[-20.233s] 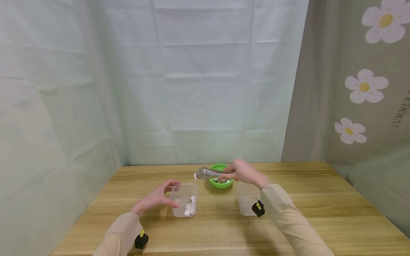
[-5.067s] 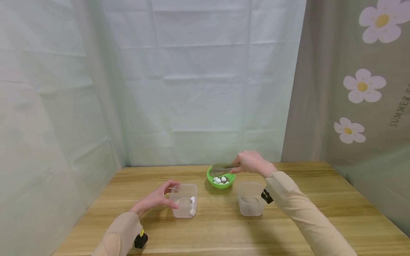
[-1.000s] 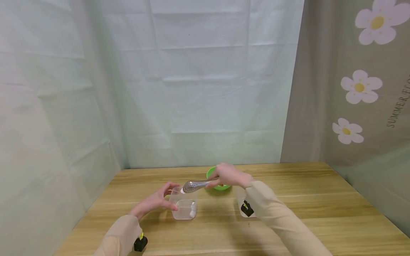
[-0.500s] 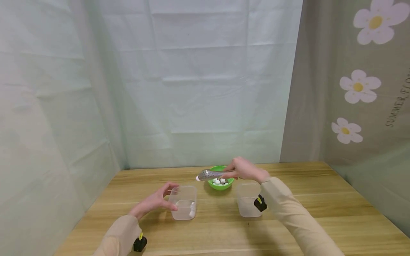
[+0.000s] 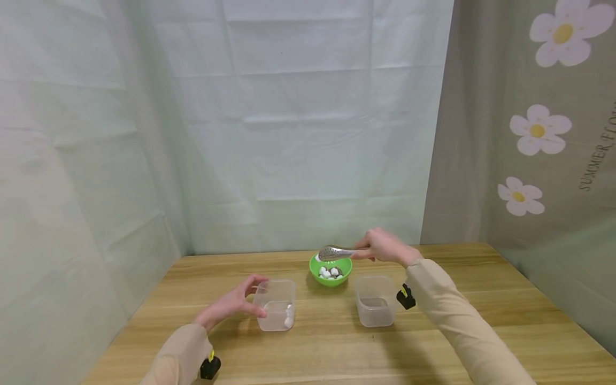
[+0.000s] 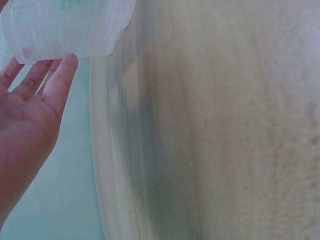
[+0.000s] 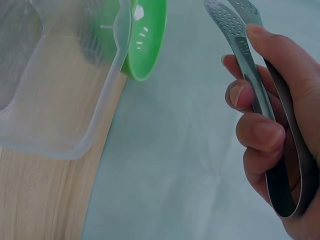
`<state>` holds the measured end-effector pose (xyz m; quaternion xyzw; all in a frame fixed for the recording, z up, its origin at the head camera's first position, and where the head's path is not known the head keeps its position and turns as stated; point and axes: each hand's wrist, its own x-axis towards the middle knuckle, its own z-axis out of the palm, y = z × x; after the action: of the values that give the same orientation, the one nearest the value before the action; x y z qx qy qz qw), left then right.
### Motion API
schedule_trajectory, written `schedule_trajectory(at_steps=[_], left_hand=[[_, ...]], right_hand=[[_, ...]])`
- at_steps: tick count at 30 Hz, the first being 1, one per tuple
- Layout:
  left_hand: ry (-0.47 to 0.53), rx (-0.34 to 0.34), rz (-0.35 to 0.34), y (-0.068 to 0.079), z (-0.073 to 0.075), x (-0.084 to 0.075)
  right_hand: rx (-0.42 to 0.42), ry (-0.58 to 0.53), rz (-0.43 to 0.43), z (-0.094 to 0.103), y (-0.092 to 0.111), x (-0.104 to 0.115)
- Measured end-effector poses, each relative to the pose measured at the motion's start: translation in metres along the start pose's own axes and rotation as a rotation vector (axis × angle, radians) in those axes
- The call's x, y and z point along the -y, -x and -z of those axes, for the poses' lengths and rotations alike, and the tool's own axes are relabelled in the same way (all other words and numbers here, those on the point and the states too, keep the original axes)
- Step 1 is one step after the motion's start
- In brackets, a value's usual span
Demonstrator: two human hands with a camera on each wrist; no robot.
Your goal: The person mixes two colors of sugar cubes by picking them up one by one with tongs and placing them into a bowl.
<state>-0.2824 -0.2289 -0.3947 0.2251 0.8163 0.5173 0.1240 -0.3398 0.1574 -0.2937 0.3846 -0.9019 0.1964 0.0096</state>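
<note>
My right hand [image 5: 385,248] grips metal tongs [image 5: 337,253] with perforated tips, held over the green bowl [image 5: 314,274]. At the tips shows a small white marshmallow-like piece [image 5: 318,258]. White and darker brown pieces [image 5: 332,273] lie in the bowl. In the right wrist view the fingers wrap round the tongs' arms [image 7: 257,90]. My left hand [image 5: 236,300] holds the left clear plastic box [image 5: 274,324] at its left side, thumb near the front and fingers toward the back. A few white pieces [image 5: 289,315] sit along that box's right wall.
A second clear plastic box [image 5: 375,320] stands right of the bowl, below my right forearm. Everything rests on a wooden table [image 5: 317,353]. Pale cloth [image 5: 303,160] hangs behind it, with flower-printed cloth [image 5: 544,224] at the right.
From the left box, the right hand has carried the tongs with a white piece up and right to over the bowl. Compared with 20 seconds ago, fewer pieces lie in the left box, more in the bowl.
</note>
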Motion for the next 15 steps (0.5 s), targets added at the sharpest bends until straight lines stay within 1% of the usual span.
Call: schedule_trajectory(at_steps=[3, 6, 10, 15], left_hand=[[0.004, -0.001, 0.007, 0.0004, 0.0, 0.0008], [0.008, -0.001, 0.014, 0.0006, -0.0003, 0.0011], [-0.009, -0.004, 0.022, 0.0011, -0.0004, 0.0005], [-0.025, -0.009, 0.032, 0.0008, -0.0007, -0.0008]], right_hand=[[-0.003, 0.017, -0.007, -0.0001, 0.0011, -0.0012], [-0.007, 0.067, -0.008, -0.0002, 0.0031, -0.0018], [-0.005, 0.13, -0.014, 0.0, 0.0051, -0.0011], [0.004, 0.17, -0.025, -0.0004, 0.0051, -0.0024]])
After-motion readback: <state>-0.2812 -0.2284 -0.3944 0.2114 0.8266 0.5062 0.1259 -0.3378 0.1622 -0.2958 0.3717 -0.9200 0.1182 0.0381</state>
